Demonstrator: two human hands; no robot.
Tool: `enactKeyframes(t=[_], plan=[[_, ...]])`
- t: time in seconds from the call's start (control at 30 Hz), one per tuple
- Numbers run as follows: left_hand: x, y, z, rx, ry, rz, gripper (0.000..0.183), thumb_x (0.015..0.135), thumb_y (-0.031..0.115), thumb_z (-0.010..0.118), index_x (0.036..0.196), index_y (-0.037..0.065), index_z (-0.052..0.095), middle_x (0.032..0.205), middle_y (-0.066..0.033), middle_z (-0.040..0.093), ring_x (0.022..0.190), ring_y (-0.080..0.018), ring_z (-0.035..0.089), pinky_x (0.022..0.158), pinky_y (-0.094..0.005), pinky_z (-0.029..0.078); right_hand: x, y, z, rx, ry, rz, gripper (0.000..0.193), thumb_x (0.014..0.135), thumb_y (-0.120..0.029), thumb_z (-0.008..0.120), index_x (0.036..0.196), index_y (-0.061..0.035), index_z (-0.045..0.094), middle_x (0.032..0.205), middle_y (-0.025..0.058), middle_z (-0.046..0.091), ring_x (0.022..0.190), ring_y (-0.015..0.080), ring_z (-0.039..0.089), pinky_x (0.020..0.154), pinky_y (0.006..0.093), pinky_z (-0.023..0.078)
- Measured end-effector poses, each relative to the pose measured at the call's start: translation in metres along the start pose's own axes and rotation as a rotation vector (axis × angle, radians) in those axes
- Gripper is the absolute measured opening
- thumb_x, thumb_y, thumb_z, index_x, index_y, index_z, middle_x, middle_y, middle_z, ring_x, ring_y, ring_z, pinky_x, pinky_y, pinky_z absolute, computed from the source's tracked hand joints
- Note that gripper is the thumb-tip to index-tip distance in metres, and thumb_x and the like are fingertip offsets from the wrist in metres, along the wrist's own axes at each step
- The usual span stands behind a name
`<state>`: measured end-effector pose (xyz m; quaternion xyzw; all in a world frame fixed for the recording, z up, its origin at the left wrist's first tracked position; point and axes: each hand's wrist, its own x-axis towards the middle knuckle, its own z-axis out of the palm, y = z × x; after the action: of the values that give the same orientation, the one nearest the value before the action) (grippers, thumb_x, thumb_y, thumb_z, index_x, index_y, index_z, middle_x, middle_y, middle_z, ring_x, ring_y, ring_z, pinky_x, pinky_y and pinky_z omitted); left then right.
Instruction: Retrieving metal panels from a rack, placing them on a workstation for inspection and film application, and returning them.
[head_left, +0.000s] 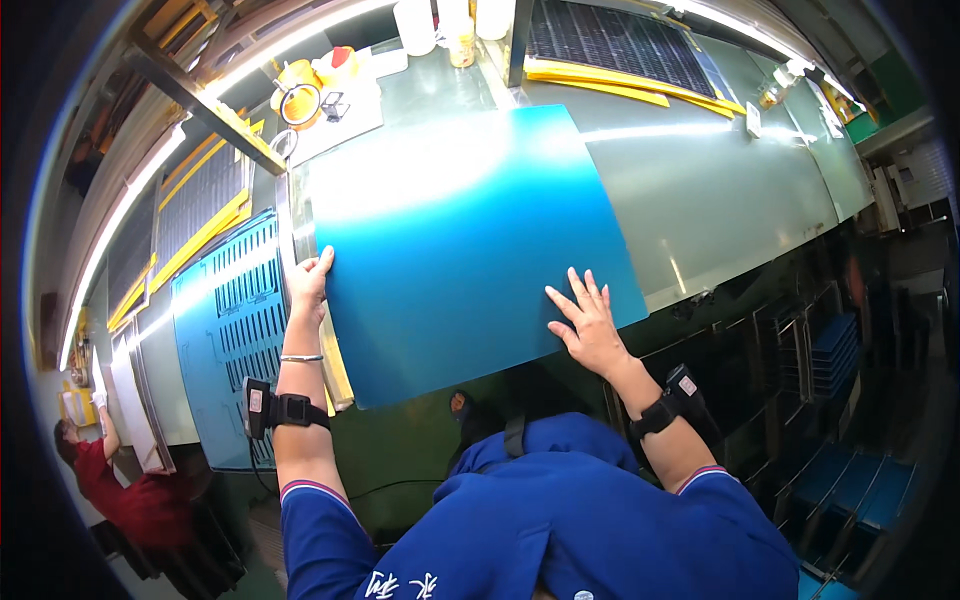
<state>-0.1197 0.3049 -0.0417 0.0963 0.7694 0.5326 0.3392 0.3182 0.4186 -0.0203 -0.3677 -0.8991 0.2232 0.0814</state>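
A large, smooth blue sheet [470, 260] lies on the table in front of me, its near edge reaching past the table's front edge. Bright glare washes out its far left part. My left hand [312, 280] is closed on the sheet's left edge, thumb at the top and the other fingers partly hidden. Spread flat on the sheet near its lower right corner, my right hand [585, 320] has its fingers apart. Under the sheet's left side, a yellowish strip [338, 375] shows.
Left of the sheet lies a blue slotted panel [235, 330]. Dark gridded panels with yellow edges [620, 55] rest at the back right. Orange tape rolls [298, 90] sit at the back left, near a metal post [205, 105]. A co-worker in red [130, 490] stands far left.
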Motion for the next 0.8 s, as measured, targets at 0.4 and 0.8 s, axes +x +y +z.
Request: enactKeyframes(t=[0.4, 0.8], plan=[[-0.044, 0.022, -0.056, 0.673, 0.601, 0.828, 0.031, 0.083, 0.027, 0.065, 0.09, -0.003, 0.068, 0.078, -0.0158, 0.067, 0.068, -0.0284, 0.063, 0.068, -0.0333, 0.049, 0.027, 0.019, 0.021, -0.053, -0.095, -0.008, 0.05, 0.088, -0.035, 0.055, 0.136, -0.0333, 0.041, 0.152, 0.0106, 0.013, 0.14, 0.0325, 0.007, 0.109, 0.0565, 0.002], [-0.252, -0.133, -0.177, 0.989, 0.061, 0.525, 0.061, 0.059, 0.019, 0.08, 0.114, 0.004, 0.06, 0.128, -0.0152, 0.051, 0.121, -0.029, 0.047, 0.099, -0.0345, 0.042, 0.022, -0.134, 0.056, 0.388, -0.026, -0.368, 0.023, 0.084, -0.008, 0.06, 0.107, -0.0085, 0.064, 0.119, 0.0152, 0.058, 0.115, 0.0328, 0.052, 0.104, 0.0461, 0.033]])
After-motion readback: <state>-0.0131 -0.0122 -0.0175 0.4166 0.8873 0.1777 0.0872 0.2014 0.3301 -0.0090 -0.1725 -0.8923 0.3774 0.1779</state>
